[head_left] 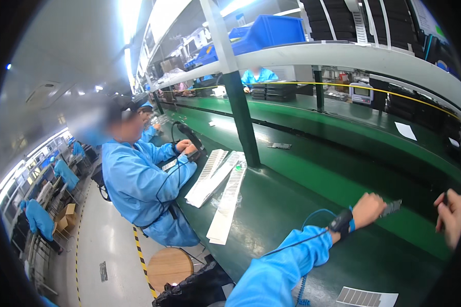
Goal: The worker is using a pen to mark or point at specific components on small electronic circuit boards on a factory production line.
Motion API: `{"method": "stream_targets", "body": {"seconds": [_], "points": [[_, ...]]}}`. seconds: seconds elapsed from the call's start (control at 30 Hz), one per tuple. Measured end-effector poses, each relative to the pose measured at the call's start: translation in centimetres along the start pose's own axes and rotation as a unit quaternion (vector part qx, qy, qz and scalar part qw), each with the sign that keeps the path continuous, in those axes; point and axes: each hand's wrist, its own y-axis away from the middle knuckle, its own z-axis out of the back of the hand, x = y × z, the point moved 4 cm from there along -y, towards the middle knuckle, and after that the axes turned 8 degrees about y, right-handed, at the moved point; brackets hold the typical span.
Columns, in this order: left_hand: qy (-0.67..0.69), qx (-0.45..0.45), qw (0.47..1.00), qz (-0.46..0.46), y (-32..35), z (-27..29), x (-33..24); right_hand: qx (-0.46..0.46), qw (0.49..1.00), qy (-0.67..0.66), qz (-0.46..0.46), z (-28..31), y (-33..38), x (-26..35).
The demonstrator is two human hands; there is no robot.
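Note:
My left hand (369, 209), in a blue sleeve with a strap and a black device at the wrist, reaches over the green bench top (292, 197). Its fingers close on the near end of a small, flat grey circuit board (391, 209). At the right rim my right hand (451, 217) is partly cut off by the dark edge of the picture. The fingers there are curled, with something small and dark at their tips that I cannot make out. A similar flat grey piece (279, 146) lies farther back on the bench.
A label sheet (366, 297) lies at the near edge. Long white strips (225, 199) are left of centre, beside a co-worker in blue (143, 179). A green post (242, 123) rises from the bench under a shelf (343, 53) with blue bins (276, 33). A wooden stool (170, 268) stands below.

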Motion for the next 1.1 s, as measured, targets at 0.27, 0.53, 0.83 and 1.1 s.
{"method": "stream_targets", "body": {"seconds": [0.27,0.53,0.83,1.1], "points": [[-0.014,-0.131,0.984,0.122,-1.5,2.1,7.1,0.159,0.853,-0.475,0.15,-6.3,5.5,6.0],[0.04,-0.173,0.98,0.09,-0.8,4.2,6.6,0.249,0.725,-0.614,0.187,-8.1,4.6,8.3],[0.088,-0.146,0.976,0.135,0.4,4.6,5.6,0.237,0.723,-0.612,0.216,-6.6,3.7,7.5],[0.099,-0.14,0.976,0.135,-0.4,4.6,5.6,0.238,0.722,-0.616,0.207,-6.3,3.5,8.1]]}}
